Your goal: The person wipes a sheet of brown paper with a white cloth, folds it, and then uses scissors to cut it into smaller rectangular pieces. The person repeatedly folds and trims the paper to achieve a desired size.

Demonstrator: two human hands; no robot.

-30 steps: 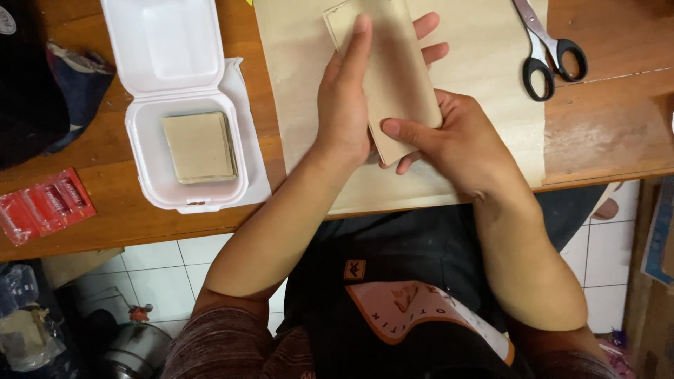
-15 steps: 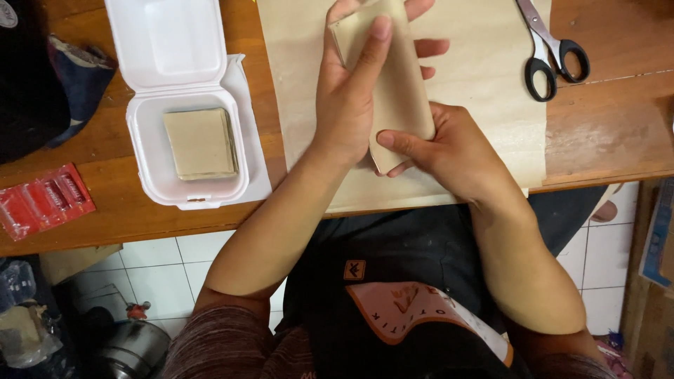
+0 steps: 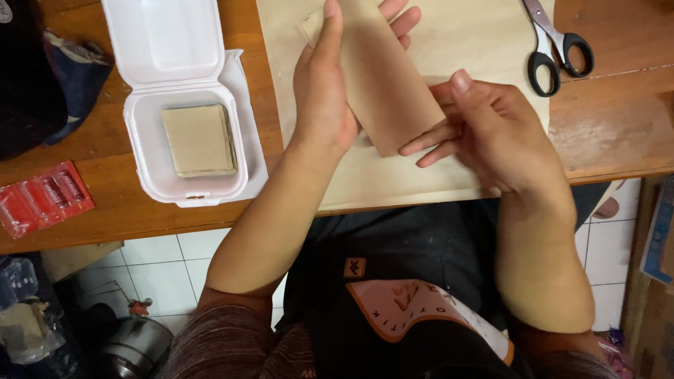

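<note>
A wooden table (image 3: 618, 133) fills the top of the view, and a large sheet of tan paper (image 3: 484, 42) lies spread across its middle. To the left sits an open white foam clamshell box (image 3: 168, 42), its lower half holding a neat stack of square tan paper pieces (image 3: 199, 140). The left hand (image 3: 323, 105) lies along the left edge of a folded strip of tan paper (image 3: 393, 91), thumb extended up the edge and fingers wrapped behind, their tips showing past the far side: it grasps the strip. The right hand (image 3: 491, 133) pinches the strip's lower right corner between thumb on top and fingertips beneath, so both hands are closed on the same piece, held tilted just above the big sheet. Black-handled scissors (image 3: 554, 49) rest shut at the upper right, partly on the sheet, untouched. Red foil sachets (image 3: 42, 200) lie at the table's left edge.

Judging from the grips, the strip is being folded or creased. To do it well, the left thumb should press flat and run along the edge so the crease comes out straight, while the right pinch keeps the corner taut and the layers aligned, matching the square pieces in the box.
</note>
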